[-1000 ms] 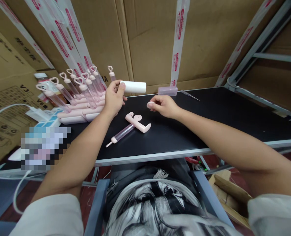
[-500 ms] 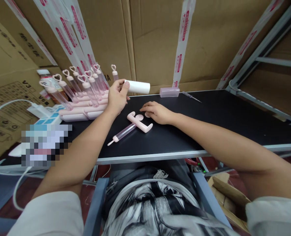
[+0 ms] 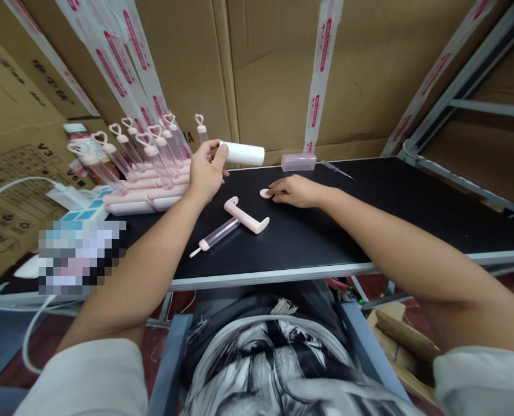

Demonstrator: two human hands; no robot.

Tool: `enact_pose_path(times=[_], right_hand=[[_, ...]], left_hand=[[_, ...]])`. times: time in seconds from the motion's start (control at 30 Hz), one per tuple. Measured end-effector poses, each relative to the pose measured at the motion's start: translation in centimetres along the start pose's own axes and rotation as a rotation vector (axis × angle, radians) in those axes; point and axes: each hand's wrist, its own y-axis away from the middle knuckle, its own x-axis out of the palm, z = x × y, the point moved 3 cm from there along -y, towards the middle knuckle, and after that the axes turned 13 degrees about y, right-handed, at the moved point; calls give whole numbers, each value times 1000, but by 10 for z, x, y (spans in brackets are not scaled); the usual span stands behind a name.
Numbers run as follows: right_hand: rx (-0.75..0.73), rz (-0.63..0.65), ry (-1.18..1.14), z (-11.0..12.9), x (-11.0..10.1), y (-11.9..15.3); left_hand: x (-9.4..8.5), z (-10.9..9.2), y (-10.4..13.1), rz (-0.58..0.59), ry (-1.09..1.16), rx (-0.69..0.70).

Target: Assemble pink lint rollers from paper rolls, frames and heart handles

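My left hand grips one end of a white roll and holds it level above the table. At my right hand's fingertips is a small round pink cap; the fingers are bent together against its right side. A second cap is not visible now. Between my forearms lies a pink lint roller frame, a bracket with two curved ends, joined to a clear tube handle that points toward the lower left.
Several pink roller pieces with upright clear handles and heart-shaped loops stand at the left. A clear pinkish case and a screwdriver lie at the back. A phone, a power strip and a bottle are further left.
My right hand has moved right and slightly back, away from the bracket. The cap near the bracket has left its place there. My left hand keeps the white roll where it was.
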Motion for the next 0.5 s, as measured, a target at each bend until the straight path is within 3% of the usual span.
enact_pose_path(times=[0.17, 0.3, 0.5], right_hand=[[218, 56, 114, -34, -12, 11], [337, 86, 145, -42, -15, 14], [448, -134, 127, -47, -27, 9]], left_hand=[[0, 1, -1, 12, -18, 5], [4, -5, 3, -14, -13, -30], [7, -15, 9, -49, 0, -77]])
